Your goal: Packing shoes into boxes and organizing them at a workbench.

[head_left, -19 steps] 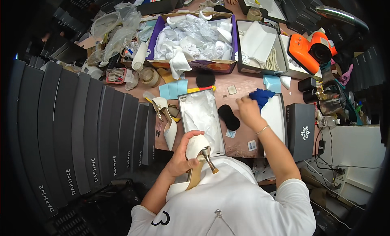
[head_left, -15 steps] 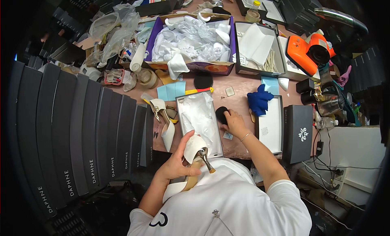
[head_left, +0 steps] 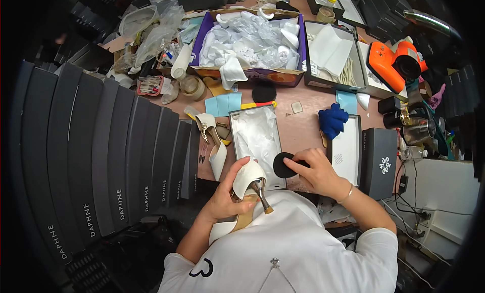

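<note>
My left hand [head_left: 226, 198] grips a white high-heeled shoe [head_left: 246, 181] close to my chest, its thin metallic heel pointing out to the right. My right hand [head_left: 314, 170] holds a round black pad [head_left: 284, 165] just right of the shoe, at the near edge of the table. An open shoe box [head_left: 237, 141] lined with white tissue lies right behind both hands. A second white shoe [head_left: 213, 140] lies on the table to the left of that box.
Dark shoe boxes [head_left: 101, 156] are stacked along the left. A purple-edged box of crumpled tissue paper [head_left: 252, 38] stands at the back. A blue cloth [head_left: 332, 119], a white box lid [head_left: 347, 152], a black box [head_left: 379, 162] and an orange tool [head_left: 396, 63] lie to the right.
My right hand left the blue cloth, took up the black round pad and carried it back toward the shoe. The left hand tilted the shoe slightly.
</note>
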Demonstrator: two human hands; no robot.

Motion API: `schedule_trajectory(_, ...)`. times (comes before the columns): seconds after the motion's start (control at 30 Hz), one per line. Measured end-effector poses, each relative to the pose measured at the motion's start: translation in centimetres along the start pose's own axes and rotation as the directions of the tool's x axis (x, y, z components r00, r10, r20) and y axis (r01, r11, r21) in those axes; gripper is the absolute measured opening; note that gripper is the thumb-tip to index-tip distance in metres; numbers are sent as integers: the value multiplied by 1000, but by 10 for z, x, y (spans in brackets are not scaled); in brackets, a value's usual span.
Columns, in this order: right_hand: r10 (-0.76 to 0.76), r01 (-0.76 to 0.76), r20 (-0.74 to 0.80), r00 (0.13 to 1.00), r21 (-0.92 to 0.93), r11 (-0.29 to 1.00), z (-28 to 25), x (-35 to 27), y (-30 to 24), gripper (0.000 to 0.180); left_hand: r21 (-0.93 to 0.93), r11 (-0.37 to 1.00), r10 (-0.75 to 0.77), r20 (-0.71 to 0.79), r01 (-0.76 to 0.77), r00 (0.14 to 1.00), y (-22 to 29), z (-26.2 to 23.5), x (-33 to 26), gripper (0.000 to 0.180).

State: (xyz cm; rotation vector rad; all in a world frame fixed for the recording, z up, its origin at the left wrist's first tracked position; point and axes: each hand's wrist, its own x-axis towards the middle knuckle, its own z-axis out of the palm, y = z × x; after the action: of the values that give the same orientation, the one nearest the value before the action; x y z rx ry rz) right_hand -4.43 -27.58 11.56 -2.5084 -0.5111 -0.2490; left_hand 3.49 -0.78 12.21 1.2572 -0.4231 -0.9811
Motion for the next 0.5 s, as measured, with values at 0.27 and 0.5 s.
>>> schedule_trajectory(0.27, 32, -32, -34, 999, -26, 999, 13, 6, -8, 52, -98, 995, -31, -29, 28, 999, -7, 1, -8, 97)
schedule_trajectory(0.5, -38, 62, -154, 987, 148, 987, 40, 2, -32, 53, -118, 993, 13, -43, -18, 999, -18, -10, 0, 101)
